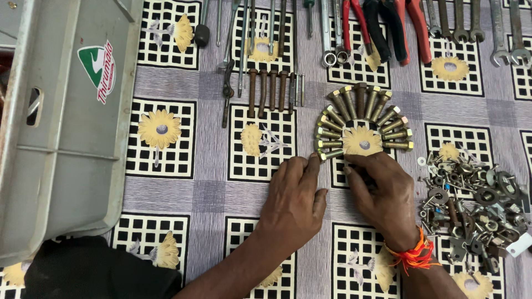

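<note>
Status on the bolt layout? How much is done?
Done: the fan of brass bolts spans the top half around a printed flower; dark bolts sit in a row. In hand: left hand and right hand rest at the fan's lower edge. Left: the hardware pile looks unsorted.

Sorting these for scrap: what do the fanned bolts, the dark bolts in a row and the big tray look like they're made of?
Fanned bolts: steel with yellowish plating, shiny gold tint. Dark bolts: brown, dull, probably rusted or unplated steel. Tray: grey, matte, moulded ribs, likely plastic.
</note>
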